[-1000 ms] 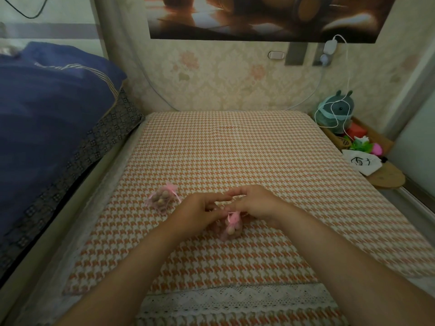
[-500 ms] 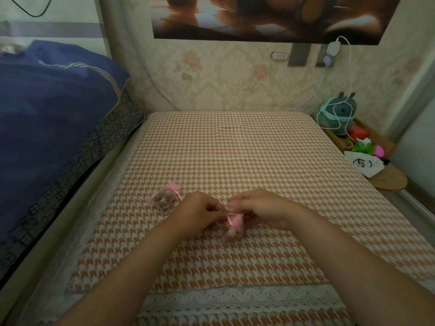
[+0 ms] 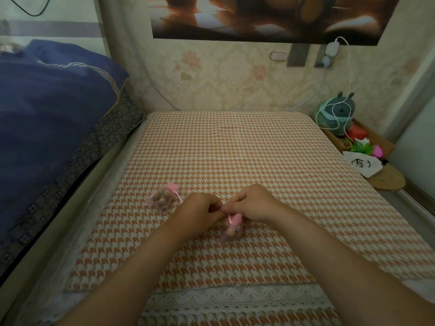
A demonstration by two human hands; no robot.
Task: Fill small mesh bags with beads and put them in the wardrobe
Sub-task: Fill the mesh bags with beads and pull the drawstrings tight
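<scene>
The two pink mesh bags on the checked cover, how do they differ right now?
The far bag lies alone on the cover, untouched; the near bag is pinched at its top by the left hand and right hand. The far bag lies on its side, ribbon ends splayed; the near bag's neck is gathered up under the fingers. Both are pink mesh with pink ribbon and hold brownish beads.

On the orange-and-white houndstooth cloth (image 3: 235, 156), the left hand (image 3: 200, 211) and right hand (image 3: 255, 203) meet fingertip to fingertip, pinching the ribboned neck of a small pink mesh bag of brown beads (image 3: 231, 229), with a second filled pink mesh bag (image 3: 163, 199) lying just left of them.
</scene>
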